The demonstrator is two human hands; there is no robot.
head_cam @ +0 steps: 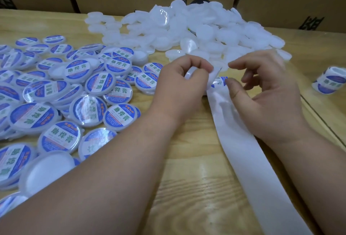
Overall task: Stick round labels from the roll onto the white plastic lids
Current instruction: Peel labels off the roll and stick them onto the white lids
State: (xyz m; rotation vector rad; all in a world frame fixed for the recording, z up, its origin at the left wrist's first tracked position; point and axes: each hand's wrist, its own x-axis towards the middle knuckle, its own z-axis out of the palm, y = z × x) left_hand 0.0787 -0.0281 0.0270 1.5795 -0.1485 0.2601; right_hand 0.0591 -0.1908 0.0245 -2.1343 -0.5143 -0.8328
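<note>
Partly hidden label [219, 83] behind thumb [232, 88]

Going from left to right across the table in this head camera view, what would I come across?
Labelled lids → left hand pinching a white lid → label being peeled off the backing strip → right hand → label roll.
</note>
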